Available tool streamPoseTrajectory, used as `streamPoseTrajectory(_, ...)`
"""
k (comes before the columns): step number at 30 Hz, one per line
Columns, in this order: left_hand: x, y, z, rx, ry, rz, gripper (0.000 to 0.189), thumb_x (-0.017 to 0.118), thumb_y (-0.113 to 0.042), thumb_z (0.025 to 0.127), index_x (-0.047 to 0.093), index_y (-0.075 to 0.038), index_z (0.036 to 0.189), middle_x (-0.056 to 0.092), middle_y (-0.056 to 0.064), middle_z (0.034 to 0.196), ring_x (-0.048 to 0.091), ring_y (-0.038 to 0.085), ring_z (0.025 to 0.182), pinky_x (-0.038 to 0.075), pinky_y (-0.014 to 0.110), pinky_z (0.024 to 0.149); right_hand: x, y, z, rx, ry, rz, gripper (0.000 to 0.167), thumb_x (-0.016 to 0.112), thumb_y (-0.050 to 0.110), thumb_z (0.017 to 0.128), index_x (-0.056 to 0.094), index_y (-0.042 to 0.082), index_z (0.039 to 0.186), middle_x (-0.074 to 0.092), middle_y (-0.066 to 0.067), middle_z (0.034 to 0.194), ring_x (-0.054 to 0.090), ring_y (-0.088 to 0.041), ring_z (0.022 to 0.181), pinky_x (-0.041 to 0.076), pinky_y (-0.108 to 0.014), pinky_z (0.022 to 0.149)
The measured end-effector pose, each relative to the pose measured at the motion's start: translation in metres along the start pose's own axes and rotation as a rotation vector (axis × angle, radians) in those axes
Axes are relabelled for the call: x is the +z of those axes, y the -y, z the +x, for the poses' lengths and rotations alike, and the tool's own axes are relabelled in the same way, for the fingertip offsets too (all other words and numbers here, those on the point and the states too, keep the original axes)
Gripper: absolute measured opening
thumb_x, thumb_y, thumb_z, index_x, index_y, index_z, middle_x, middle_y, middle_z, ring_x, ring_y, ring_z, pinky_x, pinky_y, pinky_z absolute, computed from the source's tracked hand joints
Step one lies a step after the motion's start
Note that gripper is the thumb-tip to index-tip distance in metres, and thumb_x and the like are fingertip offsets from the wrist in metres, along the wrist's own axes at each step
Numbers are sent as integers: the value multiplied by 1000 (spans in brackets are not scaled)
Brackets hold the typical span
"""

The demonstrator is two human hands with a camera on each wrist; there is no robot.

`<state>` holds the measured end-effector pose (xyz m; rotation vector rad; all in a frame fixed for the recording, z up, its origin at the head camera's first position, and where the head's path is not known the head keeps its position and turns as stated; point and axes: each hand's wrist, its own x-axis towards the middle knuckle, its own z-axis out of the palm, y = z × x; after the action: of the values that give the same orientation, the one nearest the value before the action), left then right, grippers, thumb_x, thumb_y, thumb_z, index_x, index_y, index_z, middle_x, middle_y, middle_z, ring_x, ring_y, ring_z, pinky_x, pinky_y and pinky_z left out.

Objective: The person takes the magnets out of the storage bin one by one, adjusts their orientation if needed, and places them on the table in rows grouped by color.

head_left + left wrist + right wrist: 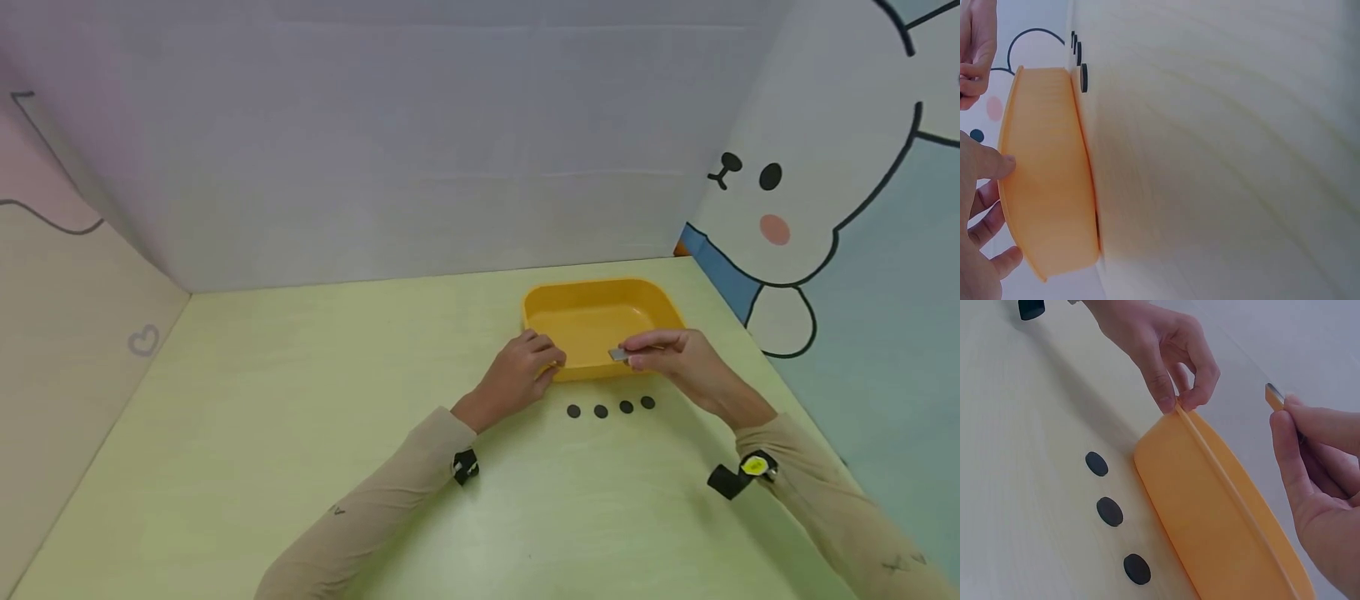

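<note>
Beige cloth is met first: two sleeves (360, 508) stretched over the pale green tabletop (337, 400), a black wrist mount (465, 467) strapped to the left one. Past them, four black discs (601, 411) are laid out in a row, apart from one another, just on the near side of the yellow plastic tray (592, 321). And now the hands! By the left hand (517, 371), fingers bent to meet the thumb, the tray's near-left rim is pinched. By the right hand (675, 362), thumb and fingers brought together, a small flat silvery piece (618, 355) is gripped, its free end pointed leftward. Everything turns on this: the piece is held up over the tray's near side, the tray floor lying below and beyond, the tray's long axis apparently set across the table, along the disc row. Leftward, the way is bounded by the left hand; nearer in, by the rim. Farther off, a grey backdrop (412, 150) is seen, flanked at right by a printed cartoon animal (817, 150).
</note>
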<state>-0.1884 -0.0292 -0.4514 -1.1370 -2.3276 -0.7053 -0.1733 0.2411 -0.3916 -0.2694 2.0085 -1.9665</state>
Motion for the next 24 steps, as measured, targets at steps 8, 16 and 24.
streamPoseTrajectory(8,-1,-4,5,-3,11,10,6,70,-10,85,69,-12,90,64,-1,91,50,15,82,42,23,74,4,-3,-6,-23,31,10,17,65,-1,87,73,6,100,69,-2,105,65,-14,90,52,-26,80)
streamPoseTrajectory(16,0,-4,4,-16,30,22,5,68,-12,87,70,-13,92,64,-2,91,50,15,82,42,23,75,9,-4,-13,-47,81,69,20,61,-7,87,72,4,100,69,-3,104,66,-15,86,52,-27,79)
streamPoseTrajectory(24,-3,-4,4,-15,26,19,5,67,-11,87,70,-12,91,65,-1,92,51,14,82,42,23,74,13,-6,-19,-21,54,35,19,63,-4,87,73,6,99,71,-1,99,67,-16,79,53,-29,78)
